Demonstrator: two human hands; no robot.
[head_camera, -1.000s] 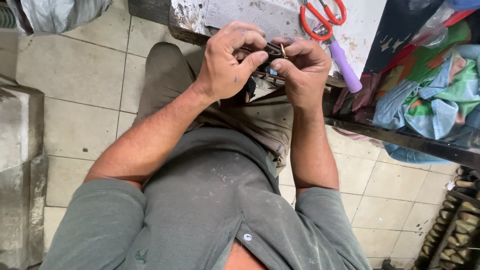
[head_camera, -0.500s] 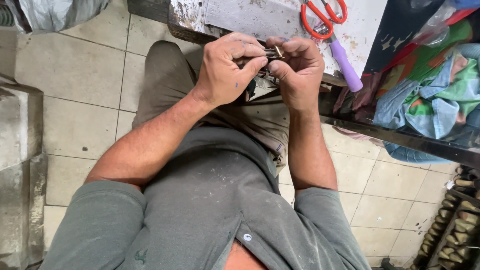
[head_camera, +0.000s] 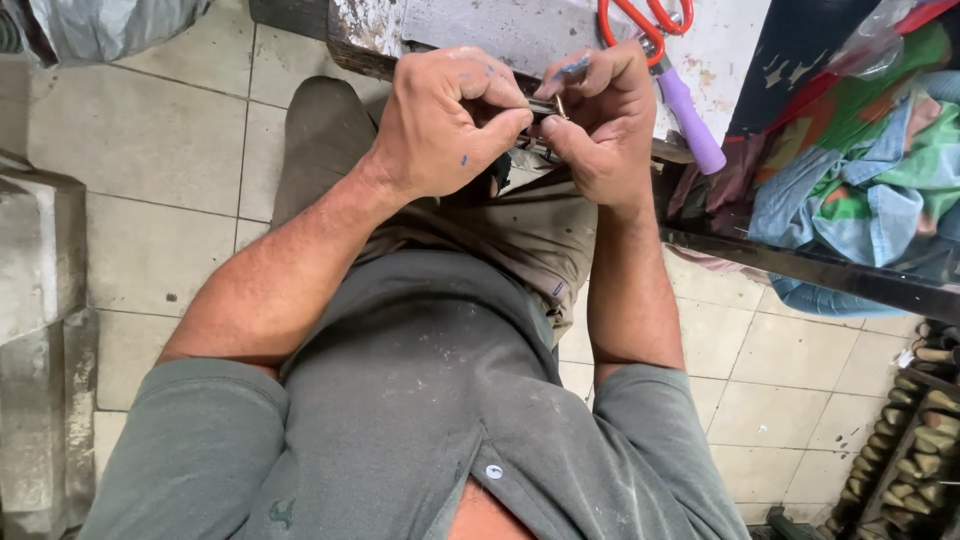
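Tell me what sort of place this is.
Probably a small repair or craft workshop. A worn, paint-flecked workbench carries red-handled scissors, a heap of coloured rags lies beside it, and both hands pinch a small metal part.

Both bare forearms rise from the lower frame and converge at the upper centre, elbows bent and spread apart. The left hand (head_camera: 440, 125) sits palm down with knuckles toward the camera, its fingers curled and thumb pressed against the index fingertip in a tight pinch. The right hand (head_camera: 600, 115) faces it from the right, touching it fingertip to fingertip, fingers folded inward and wrist bent slightly down.
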